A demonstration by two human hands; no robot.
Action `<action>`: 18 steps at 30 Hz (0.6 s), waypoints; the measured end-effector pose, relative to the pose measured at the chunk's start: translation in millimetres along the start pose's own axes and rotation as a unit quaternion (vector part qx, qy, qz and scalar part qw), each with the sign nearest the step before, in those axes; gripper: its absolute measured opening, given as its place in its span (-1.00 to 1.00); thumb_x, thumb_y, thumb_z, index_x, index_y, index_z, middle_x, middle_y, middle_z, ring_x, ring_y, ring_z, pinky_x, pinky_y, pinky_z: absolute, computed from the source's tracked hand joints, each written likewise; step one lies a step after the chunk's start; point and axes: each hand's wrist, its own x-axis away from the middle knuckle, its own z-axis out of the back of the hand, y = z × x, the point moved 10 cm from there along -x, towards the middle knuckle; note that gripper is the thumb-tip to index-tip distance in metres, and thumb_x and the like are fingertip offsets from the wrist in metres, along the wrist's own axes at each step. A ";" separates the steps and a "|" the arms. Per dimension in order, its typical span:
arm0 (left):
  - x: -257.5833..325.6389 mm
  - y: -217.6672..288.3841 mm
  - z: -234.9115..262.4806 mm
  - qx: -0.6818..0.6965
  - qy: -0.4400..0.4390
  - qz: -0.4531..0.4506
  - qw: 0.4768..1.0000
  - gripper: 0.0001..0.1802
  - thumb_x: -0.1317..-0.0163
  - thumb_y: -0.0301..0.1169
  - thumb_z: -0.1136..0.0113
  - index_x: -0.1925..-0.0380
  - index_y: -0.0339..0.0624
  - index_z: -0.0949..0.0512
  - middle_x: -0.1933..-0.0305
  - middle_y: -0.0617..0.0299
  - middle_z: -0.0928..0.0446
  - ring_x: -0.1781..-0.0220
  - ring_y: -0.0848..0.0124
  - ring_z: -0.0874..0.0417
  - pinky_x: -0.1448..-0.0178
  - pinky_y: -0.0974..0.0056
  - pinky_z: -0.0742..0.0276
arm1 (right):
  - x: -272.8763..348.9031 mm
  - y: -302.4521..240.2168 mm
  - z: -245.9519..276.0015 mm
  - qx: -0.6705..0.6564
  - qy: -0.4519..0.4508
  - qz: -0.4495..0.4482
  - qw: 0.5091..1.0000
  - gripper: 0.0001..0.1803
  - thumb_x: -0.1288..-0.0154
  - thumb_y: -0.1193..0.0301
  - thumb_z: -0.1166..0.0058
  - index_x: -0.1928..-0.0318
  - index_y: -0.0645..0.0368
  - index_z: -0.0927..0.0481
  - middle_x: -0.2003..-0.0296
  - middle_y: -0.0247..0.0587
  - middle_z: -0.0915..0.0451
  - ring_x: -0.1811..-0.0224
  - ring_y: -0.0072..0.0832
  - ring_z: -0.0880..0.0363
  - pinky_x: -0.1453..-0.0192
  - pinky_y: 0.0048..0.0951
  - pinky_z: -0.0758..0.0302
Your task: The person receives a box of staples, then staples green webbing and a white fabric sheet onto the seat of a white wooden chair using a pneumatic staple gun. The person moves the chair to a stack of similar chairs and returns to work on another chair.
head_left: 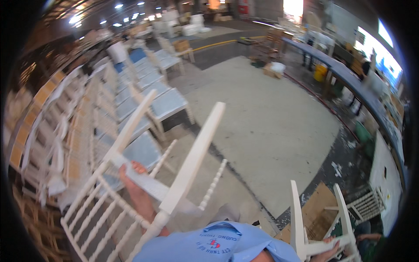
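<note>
My left hand [129, 174] is closed round the seat rail of a white chair frame [198, 153], which is tilted with its legs up and its turned-spindle back toward the lower left. The fingers curl over the rail's far edge; the palm is partly hidden. At the lower right, my right hand [330, 252] grips a rail of a second white chair frame [297, 214], whose two legs point up. Part of that frame is cut off by the picture's lower edge.
Rows of white chairs with pale blue seats [168, 104] stand at the left. Beside the second frame are a flat cardboard sheet [321, 203] and another person's hand [369, 236]. A long blue-topped workbench [349, 76] runs along the right, with a yellow bucket [320, 72] near it.
</note>
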 end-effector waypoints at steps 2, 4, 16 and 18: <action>-56.0 -47.0 -10.2 -0.006 0.005 0.009 1.000 -0.59 -0.38 -0.11 -0.19 0.11 -0.27 -0.43 0.34 0.22 -0.42 0.39 0.35 -0.44 0.25 0.19 -0.53 | -55.6 13.4 -48.4 -0.004 -0.006 0.007 1.000 -0.51 -0.60 -0.07 0.07 0.02 0.14 -0.50 0.46 -0.29 -0.43 0.51 -0.43 -0.40 0.40 -0.33 -0.48; -114.5 -86.7 -23.8 -0.012 -0.012 0.002 1.000 -0.61 -0.39 -0.12 -0.18 0.14 -0.26 -0.42 0.34 0.21 -0.41 0.38 0.34 -0.44 0.24 0.19 -0.53 | -115.5 33.3 -107.7 -0.007 -0.016 0.020 1.000 -0.51 -0.60 -0.07 0.07 0.04 0.15 -0.50 0.47 -0.28 -0.44 0.52 -0.42 -0.40 0.40 -0.33 -0.48; -497.9 -338.2 -141.7 -0.063 0.060 0.006 0.996 -0.54 -0.36 -0.03 -0.13 0.13 -0.26 -0.40 0.35 0.20 -0.40 0.36 0.31 -0.48 0.26 0.18 -0.55 | -384.3 159.6 -409.9 0.015 0.090 0.088 0.992 -0.61 -0.54 -0.02 -0.06 0.02 0.02 -0.42 0.52 -0.33 -0.45 0.56 -0.47 -0.49 0.46 -0.32 -0.54; -546.1 -373.3 -157.2 -0.062 0.088 0.005 0.994 -0.54 -0.37 -0.02 -0.12 0.14 -0.25 -0.41 0.36 0.20 -0.40 0.37 0.32 -0.49 0.27 0.19 -0.56 | -439.6 191.6 -447.3 0.005 0.099 0.059 0.993 -0.62 -0.54 -0.03 -0.06 0.04 0.01 -0.42 0.52 -0.33 -0.45 0.56 -0.47 -0.49 0.47 -0.30 -0.54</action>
